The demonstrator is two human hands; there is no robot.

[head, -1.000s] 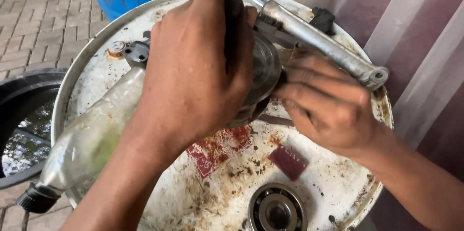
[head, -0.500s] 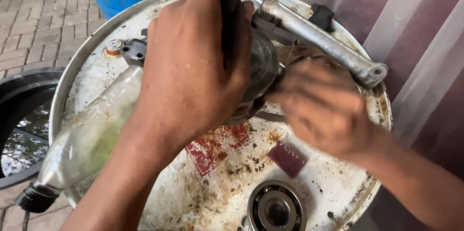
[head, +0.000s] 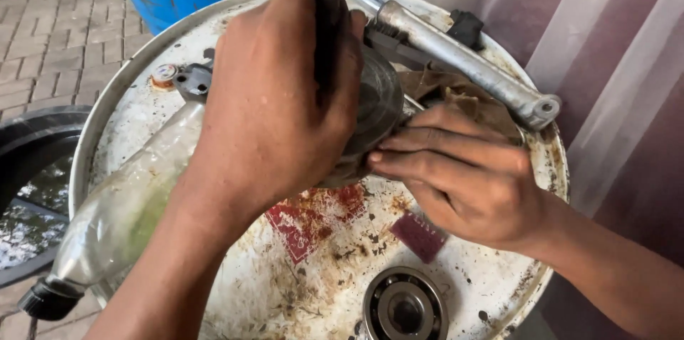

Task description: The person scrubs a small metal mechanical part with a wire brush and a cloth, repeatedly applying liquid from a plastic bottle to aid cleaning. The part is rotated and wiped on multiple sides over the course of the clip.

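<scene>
a rusty white drum lid (head: pixel 491 290) serves as the bench, with a plastic bottle (head: pixel 114 219) and a round bearing (head: pixel 405 308) lying on it. the left hand (head: pixel 278 98) arches down from above, fingers curled tight around a dark tool handle (head: pixel 329 34) pressed onto a round grey metal part (head: pixel 377 108) (near the lid's middle). the right hand (head: pixel 470 176) reaches in from the side, its fingers straight and together, tips touching the part's edge, gripping nothing that shows.
</scene>
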